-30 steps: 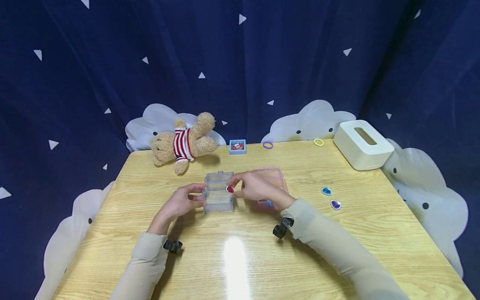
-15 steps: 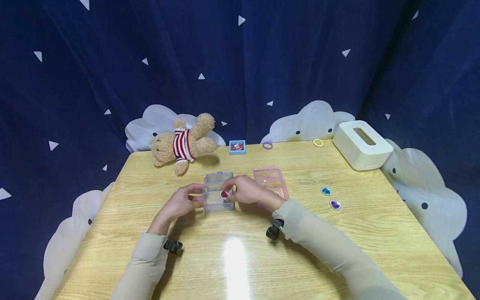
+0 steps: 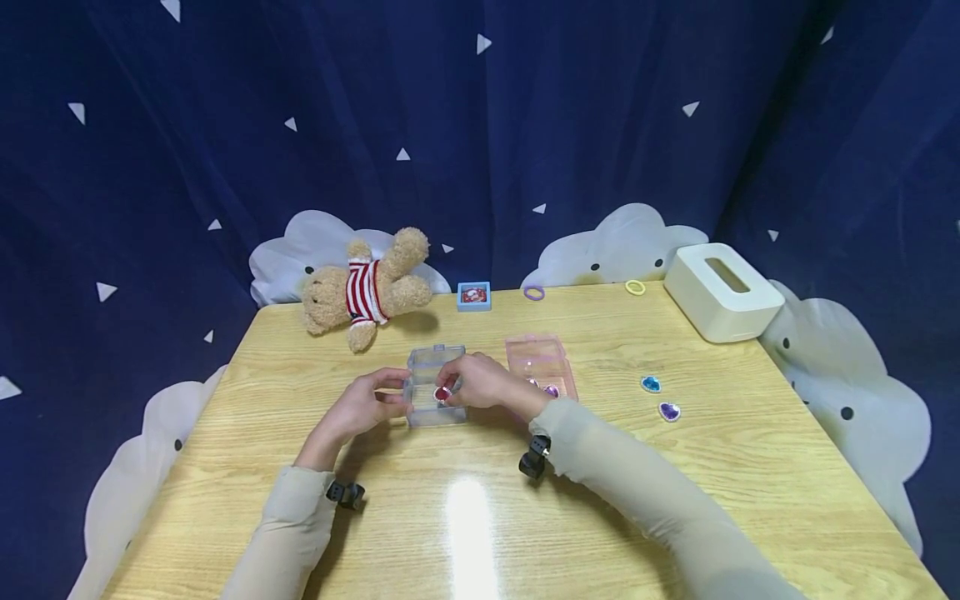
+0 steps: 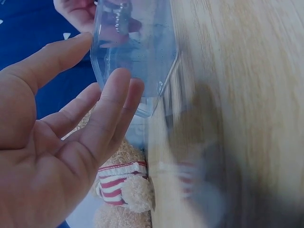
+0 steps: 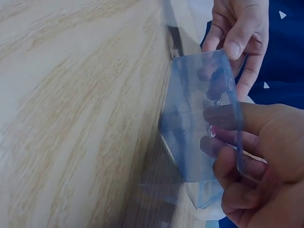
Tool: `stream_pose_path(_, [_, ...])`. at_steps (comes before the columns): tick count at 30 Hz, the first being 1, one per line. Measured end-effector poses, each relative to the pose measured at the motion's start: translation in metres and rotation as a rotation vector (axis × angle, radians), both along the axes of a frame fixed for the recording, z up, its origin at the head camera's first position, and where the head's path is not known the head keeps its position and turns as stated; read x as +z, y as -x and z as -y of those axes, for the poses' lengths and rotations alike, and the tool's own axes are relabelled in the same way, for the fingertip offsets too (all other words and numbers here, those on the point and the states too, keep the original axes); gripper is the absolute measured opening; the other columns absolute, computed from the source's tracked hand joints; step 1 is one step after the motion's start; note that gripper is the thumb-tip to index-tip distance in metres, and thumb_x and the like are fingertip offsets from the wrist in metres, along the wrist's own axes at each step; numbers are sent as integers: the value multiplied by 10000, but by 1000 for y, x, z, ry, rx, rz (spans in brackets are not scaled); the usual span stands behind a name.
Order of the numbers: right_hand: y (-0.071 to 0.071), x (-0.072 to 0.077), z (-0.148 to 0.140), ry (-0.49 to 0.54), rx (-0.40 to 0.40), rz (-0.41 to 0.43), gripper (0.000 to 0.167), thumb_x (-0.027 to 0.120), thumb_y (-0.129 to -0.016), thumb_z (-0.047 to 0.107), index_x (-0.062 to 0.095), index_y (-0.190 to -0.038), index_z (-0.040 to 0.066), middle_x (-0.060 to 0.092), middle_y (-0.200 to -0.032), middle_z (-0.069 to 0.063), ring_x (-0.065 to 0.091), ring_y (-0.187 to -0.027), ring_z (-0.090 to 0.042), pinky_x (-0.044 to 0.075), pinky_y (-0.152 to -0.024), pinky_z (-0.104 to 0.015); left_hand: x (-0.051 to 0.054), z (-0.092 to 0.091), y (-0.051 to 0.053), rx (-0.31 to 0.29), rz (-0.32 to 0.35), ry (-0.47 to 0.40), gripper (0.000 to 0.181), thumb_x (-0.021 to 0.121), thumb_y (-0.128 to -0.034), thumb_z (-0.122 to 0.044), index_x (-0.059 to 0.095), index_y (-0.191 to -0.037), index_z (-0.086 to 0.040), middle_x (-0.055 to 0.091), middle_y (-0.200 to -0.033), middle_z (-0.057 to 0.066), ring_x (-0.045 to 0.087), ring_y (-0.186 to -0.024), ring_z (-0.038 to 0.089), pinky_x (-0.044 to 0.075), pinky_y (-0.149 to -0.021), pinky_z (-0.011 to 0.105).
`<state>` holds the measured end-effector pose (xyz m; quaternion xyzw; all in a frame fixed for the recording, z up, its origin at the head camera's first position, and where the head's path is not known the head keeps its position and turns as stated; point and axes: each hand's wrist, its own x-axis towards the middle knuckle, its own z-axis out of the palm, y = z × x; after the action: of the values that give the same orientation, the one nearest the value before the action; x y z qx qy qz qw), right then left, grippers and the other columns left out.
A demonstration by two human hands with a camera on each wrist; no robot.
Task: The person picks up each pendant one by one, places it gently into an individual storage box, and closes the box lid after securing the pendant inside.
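Note:
My right hand [image 3: 486, 382] pinches a red gem [image 3: 442, 394] with a pale beaded edge. Its fingertips dip inside a clear bluish box [image 3: 437, 417], whose lid stands open at the back. Through the box wall [image 5: 183, 114] in the right wrist view, the fingers and part of the gem show blurred. At the left end of the box, my left hand [image 3: 366, 407] rests extended fingers and thumb against the wall. In the left wrist view those fingers [image 4: 107, 107] look nearly straight, and the palm faces the box.
A pink clear box [image 3: 540, 357] with gems inside lies open beside the right wrist. Blue [image 3: 651, 384] and purple [image 3: 670, 412] gems lie farther right. Behind are a teddy bear [image 3: 365, 292], a small blue frame [image 3: 474, 297], purple [image 3: 534, 293] and yellow [image 3: 635, 287] rings, and a white tissue box [image 3: 723, 292].
My right hand has moved left and down with the red gem, from the box's right edge to inside it. More of the pink box is now uncovered. The left hand stays put.

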<state>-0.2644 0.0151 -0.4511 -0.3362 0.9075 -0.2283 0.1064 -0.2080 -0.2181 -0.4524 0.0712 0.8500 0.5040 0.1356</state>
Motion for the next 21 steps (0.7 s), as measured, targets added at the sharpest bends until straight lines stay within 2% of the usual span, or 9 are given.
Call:
stream_pose_path(9, [3, -1, 4, -59, 13, -23, 232, 848, -790, 240, 772, -1007, 210, 764, -919, 77, 686, -874, -96, 542, -825, -264, -1, 1, 1, 7, 0, 8, 582, 760, -877, -92, 527, -1404, -14, 564, -1363, 279, 630, -1160, 419, 585, -901, 404])
stream_pose_path(21, [4, 4, 9, -179, -11, 5, 185, 836, -802, 266, 789, -979, 250, 761, -918, 118, 674, -885, -108, 554, -808, -308, -3, 1, 2, -1, -8, 16, 579, 751, -881, -80, 518, -1405, -1, 556, -1362, 291, 625, -1166, 436, 586, -910, 409])
